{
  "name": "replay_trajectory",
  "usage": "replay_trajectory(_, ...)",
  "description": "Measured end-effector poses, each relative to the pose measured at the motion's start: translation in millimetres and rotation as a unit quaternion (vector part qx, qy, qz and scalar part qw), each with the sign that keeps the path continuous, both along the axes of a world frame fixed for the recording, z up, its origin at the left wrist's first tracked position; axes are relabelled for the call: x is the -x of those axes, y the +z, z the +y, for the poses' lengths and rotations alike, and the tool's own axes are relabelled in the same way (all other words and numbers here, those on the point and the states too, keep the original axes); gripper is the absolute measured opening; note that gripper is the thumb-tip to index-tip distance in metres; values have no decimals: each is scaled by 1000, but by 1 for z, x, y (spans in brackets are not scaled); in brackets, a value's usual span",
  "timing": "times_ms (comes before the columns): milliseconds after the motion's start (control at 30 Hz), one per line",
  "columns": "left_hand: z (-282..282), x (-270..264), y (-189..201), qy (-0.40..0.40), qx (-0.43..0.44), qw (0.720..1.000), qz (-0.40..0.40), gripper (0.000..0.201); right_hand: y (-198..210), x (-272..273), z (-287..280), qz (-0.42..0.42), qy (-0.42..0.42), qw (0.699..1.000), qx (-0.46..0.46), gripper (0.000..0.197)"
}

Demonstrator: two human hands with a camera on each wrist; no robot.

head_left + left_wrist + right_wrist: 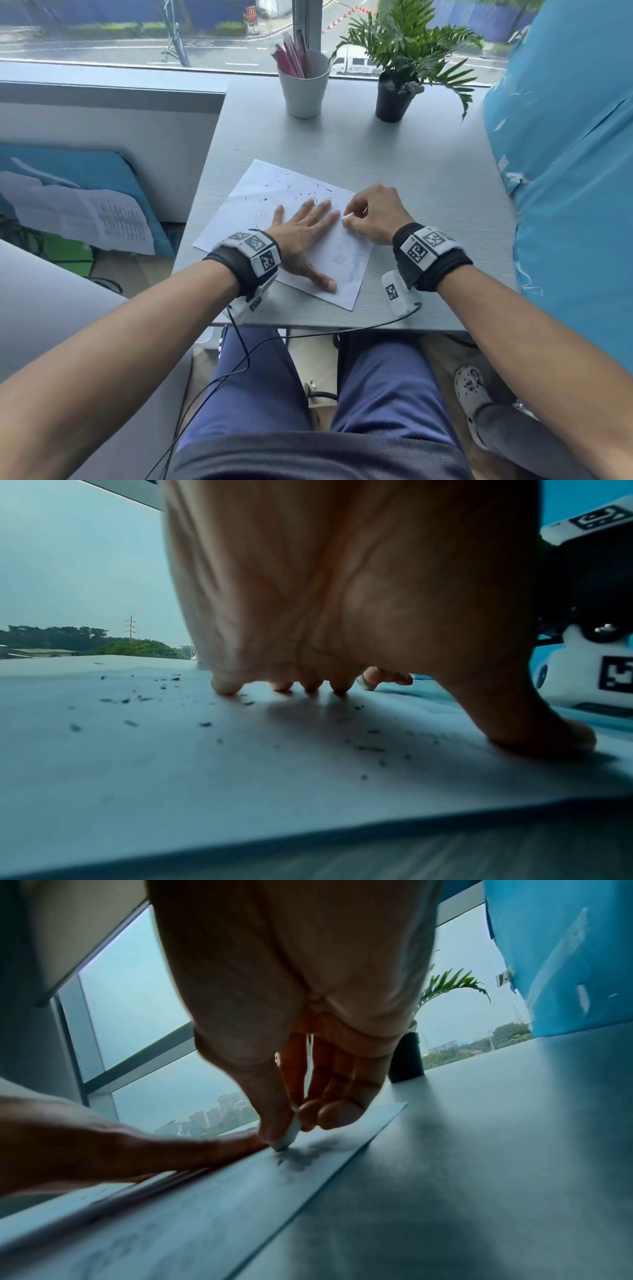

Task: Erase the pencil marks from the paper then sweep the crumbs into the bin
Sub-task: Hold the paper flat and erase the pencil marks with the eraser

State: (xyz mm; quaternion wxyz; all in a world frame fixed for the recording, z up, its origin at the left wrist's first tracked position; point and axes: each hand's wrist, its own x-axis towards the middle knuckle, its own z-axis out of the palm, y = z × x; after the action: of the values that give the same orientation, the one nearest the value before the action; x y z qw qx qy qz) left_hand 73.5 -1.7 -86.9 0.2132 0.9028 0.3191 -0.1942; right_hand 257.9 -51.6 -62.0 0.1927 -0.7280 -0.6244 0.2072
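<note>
A white sheet of paper [260, 192] lies angled on the grey table [428, 205]. Dark eraser crumbs [291, 192] dot its far half, and the left wrist view shows these crumbs [137, 699] close up. Faint pencil marks [346, 253] run down its right side. My left hand [305, 233] lies flat on the paper with fingers spread, holding it down. My right hand [370, 216] pinches a small white eraser [289, 1135] between thumb and fingertips. The eraser's tip presses on the paper beside the left fingertips [240, 1141], over a smudged grey patch [304, 1156].
A white cup of pens [305, 85] and a potted plant in a black pot [394, 99] stand at the table's far edge by the window. A large blue bag-like mass [565, 171] borders the right side. No bin is visible. Another person's shoe [471, 387] is on the floor.
</note>
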Motion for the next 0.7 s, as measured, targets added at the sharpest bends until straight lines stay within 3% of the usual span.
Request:
replay_trajectory(200, -4, -1, 2, -2, 1, 1000, 15, 153, 7, 22, -26, 17, 157, 983, 99, 4)
replay_trajectory(333, -2, 0, 1, 2, 6, 1000, 7, 154, 8, -8, 12, 16, 27, 999, 27, 11)
replay_trajectory(400, -1, 0, 1, 0, 5, 1000, 9, 154, 6, -4, 10, 2, 35, 999, 20, 12)
replay_trajectory(500, -2, -1, 0, -3, -2, 1000, 10, 155, 5, 18, -23, 7, 133, 988, 84, 8)
replay_trajectory(567, -3, 0, 2, -1, -2, 1000, 10, 155, 7, 15, -25, 21, 155, 981, 112, 8)
replay_trajectory(700, -2, -2, 3, 1, 5, 1000, 15, 154, 5, -13, 10, 20, 41, 998, 34, 14)
